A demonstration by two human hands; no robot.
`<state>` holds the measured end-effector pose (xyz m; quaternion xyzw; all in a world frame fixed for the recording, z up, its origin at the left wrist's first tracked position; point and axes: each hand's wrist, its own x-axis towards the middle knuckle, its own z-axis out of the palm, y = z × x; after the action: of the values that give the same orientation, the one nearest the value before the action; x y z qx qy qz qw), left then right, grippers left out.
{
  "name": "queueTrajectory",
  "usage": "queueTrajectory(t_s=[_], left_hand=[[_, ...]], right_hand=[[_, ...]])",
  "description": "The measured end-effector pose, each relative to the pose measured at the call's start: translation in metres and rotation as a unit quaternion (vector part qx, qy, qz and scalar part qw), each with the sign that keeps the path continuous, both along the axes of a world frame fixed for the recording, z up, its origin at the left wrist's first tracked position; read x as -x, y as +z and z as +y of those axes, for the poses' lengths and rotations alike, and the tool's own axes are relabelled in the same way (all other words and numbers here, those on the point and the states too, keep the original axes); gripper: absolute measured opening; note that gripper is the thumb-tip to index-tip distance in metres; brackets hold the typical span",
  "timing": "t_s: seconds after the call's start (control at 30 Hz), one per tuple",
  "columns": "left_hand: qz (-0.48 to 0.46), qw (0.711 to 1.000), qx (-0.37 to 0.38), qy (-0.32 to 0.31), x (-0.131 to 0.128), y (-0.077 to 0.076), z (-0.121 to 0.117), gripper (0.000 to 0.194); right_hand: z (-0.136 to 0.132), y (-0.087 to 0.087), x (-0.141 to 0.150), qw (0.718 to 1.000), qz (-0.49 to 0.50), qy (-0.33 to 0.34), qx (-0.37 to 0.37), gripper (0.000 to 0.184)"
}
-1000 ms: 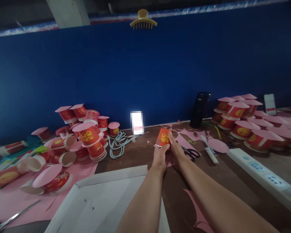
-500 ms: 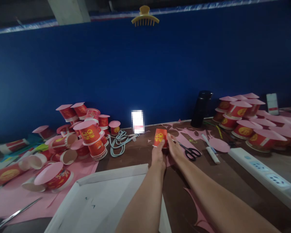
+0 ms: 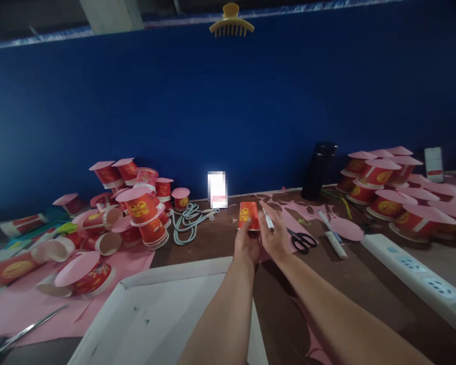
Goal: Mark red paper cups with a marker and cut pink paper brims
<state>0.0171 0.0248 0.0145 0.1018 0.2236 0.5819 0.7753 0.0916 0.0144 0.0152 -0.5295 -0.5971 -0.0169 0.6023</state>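
Note:
A red paper cup [image 3: 247,210] with yellow lettering stands upside down in my left hand [image 3: 246,247], whose fingers grip its lower part. Closed around a white pen [image 3: 268,221], my right hand [image 3: 276,243] is just to the cup's right. Whether the pen's tip meets the cup I cannot tell. Beyond my right hand, black-handled scissors [image 3: 304,240] rest on the brown table [image 3: 209,243] near pink paper scraps [image 3: 289,215].
Red cups with pink paper discs are piled at left [image 3: 139,205] and right [image 3: 378,175]. A shallow white box [image 3: 144,304] lies in front of me. Around are a pale cable [image 3: 186,225], a black flask [image 3: 319,172], a glue tube [image 3: 336,245] and a power strip [image 3: 403,266].
My right hand has turned, and the white pen in it now shows. The cup has shifted slightly left with my left hand. The view has moved a little.

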Motion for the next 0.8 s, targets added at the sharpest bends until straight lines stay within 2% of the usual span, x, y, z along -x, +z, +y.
queueTrajectory(t_s=[0.1,0.23,0.53,0.7,0.8], left_hand=[[0.019,1.000,0.017,0.008,-0.0002,0.0008,0.0012,0.015],[0.022,1.000,0.008,-0.021,-0.0003,0.0013,0.0022,0.007],[-0.065,0.997,-0.042,0.031,0.0059,-0.0040,0.0059,0.009],[-0.020,0.998,-0.026,0.051,0.0034,-0.0024,0.0051,0.014],[0.020,0.996,-0.059,0.067,0.0013,-0.0015,0.0034,0.018]], right_hand=[[-0.0078,0.0061,0.0050,1.000,-0.004,0.017,-0.016,0.033],[-0.0106,0.0084,0.0064,0.999,-0.017,0.021,-0.024,0.029],[-0.0096,0.0075,0.0037,0.999,0.005,-0.002,-0.045,0.028],[-0.0082,0.0063,0.0018,0.999,0.006,-0.004,-0.051,0.029],[-0.0081,0.0056,0.0025,0.998,-0.006,0.015,-0.059,0.026]])
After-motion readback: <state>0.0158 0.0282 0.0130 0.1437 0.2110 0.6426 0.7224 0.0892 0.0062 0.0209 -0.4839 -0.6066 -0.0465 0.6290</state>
